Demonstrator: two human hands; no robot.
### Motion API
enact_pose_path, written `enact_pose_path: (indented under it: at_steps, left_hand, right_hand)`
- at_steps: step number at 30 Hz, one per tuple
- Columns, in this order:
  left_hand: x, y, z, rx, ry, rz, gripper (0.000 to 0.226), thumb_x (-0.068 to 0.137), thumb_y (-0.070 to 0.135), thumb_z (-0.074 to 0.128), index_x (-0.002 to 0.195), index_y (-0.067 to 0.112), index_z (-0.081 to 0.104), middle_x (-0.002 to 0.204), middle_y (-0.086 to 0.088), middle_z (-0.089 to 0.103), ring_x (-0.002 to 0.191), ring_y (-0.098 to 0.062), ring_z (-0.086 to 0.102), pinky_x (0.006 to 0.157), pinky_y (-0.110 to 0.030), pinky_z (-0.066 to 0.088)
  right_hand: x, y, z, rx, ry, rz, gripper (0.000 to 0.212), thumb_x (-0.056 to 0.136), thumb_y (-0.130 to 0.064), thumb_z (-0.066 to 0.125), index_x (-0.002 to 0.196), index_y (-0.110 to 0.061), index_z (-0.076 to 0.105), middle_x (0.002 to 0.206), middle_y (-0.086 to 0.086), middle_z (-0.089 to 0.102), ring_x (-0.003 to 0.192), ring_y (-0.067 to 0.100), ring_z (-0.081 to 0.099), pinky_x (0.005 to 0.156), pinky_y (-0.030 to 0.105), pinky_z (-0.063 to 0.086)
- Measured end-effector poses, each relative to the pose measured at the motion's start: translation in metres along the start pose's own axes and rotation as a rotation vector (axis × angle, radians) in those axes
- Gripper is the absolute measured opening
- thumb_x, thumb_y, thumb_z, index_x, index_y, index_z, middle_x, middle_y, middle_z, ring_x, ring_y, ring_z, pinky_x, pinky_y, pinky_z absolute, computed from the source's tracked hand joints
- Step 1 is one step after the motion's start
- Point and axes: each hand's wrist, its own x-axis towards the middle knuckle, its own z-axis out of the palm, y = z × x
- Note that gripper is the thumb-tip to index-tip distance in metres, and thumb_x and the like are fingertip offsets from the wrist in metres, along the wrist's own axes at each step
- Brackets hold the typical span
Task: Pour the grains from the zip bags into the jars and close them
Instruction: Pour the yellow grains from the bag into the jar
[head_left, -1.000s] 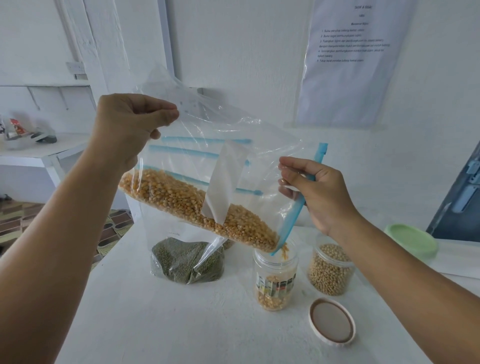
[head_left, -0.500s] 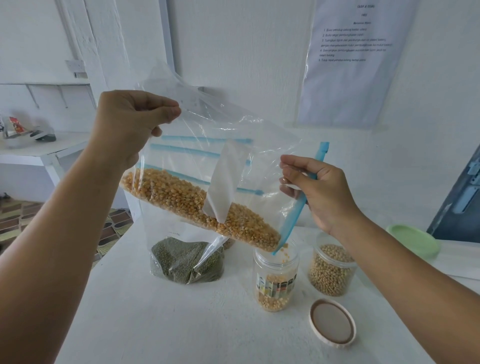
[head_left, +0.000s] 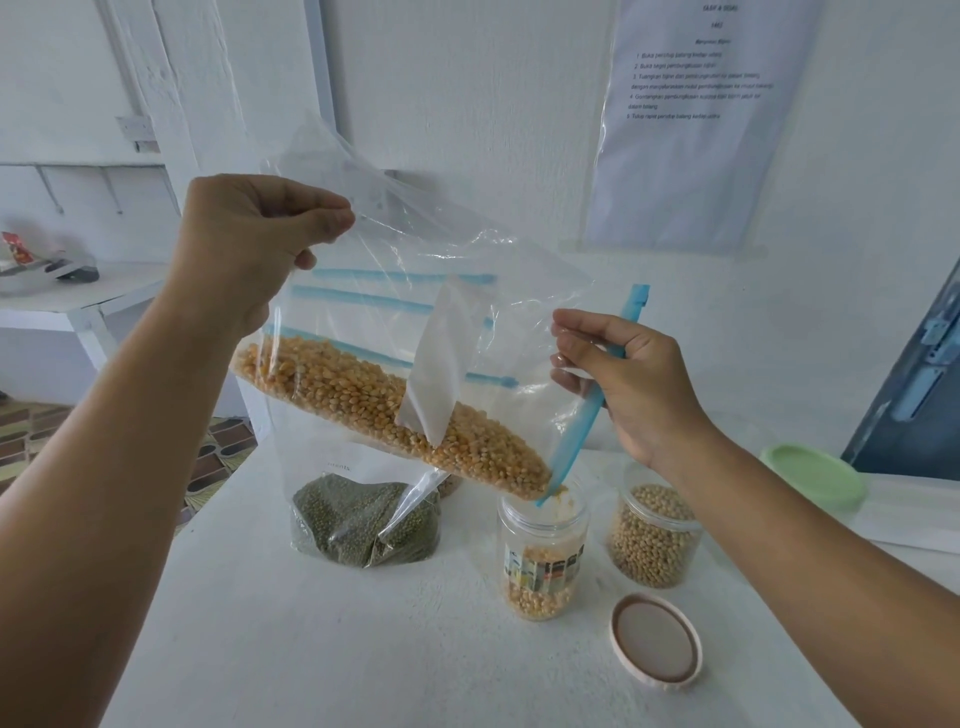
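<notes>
Pinching the corn bag (head_left: 395, 332), the left grip (head_left: 249, 249) lifts one corner, the right grip (head_left: 631, 384) its zip edge; jar (head_left: 543, 561) mouth partly hidden.

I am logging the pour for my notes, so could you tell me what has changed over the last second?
More corn kernels lie in the open jar. The left hand and right hand keep their grips on the tilted zip bag; lid, soybean jar and mung bean bag stayed put.
</notes>
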Motion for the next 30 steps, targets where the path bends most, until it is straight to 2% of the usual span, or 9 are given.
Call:
enact_pose_path:
  at_steps: [5,8,12,21,30]
  left_hand:
    - [0.002,0.003,-0.002,-0.009,0.012,0.003,0.011,0.080,0.024,0.089,0.089,0.027,0.083,0.074,0.004,0.076,0.064,-0.015,0.057,0.065,-0.025,0.051]
    - [0.004,0.005,-0.005,-0.012,0.016,0.009,0.012,0.080,0.024,0.089,0.090,0.026,0.083,0.074,0.004,0.077,0.069,-0.019,0.059,0.064,-0.023,0.050]
    - [0.004,0.007,-0.005,-0.001,0.024,0.005,0.012,0.083,0.019,0.087,0.093,0.022,0.081,0.072,0.008,0.076,0.064,-0.010,0.059,0.064,-0.021,0.051]
    - [0.005,0.005,-0.012,0.005,0.033,-0.009,0.011,0.081,0.022,0.088,0.089,0.027,0.083,0.072,0.008,0.076,0.059,-0.010,0.054,0.063,-0.021,0.051]
    - [0.008,0.007,-0.010,0.014,0.042,-0.004,0.013,0.083,0.020,0.087,0.094,0.022,0.081,0.069,0.010,0.075,0.056,-0.006,0.053,0.061,-0.018,0.049]
  right_hand:
    - [0.002,-0.007,0.001,0.001,-0.001,-0.007,0.024,0.093,-0.004,0.074,0.115,-0.011,0.079,0.108,0.007,0.078,0.085,0.018,0.072,0.082,0.034,0.063]
    - [0.003,-0.009,0.002,0.010,-0.002,-0.009,0.024,0.092,-0.005,0.075,0.115,-0.012,0.079,0.107,0.006,0.078,0.084,0.018,0.072,0.082,0.035,0.063]
    - [0.003,-0.007,0.004,-0.001,-0.012,-0.009,0.023,0.092,-0.006,0.075,0.113,-0.014,0.079,0.109,0.007,0.078,0.086,0.019,0.073,0.084,0.037,0.063]
    - [0.005,-0.007,0.012,0.015,-0.019,-0.002,0.024,0.092,-0.005,0.075,0.115,-0.012,0.079,0.110,0.010,0.077,0.085,0.018,0.072,0.084,0.037,0.064]
    - [0.005,-0.005,0.012,0.018,-0.022,-0.005,0.023,0.092,-0.005,0.075,0.112,-0.014,0.080,0.110,0.009,0.078,0.087,0.020,0.072,0.083,0.036,0.063]
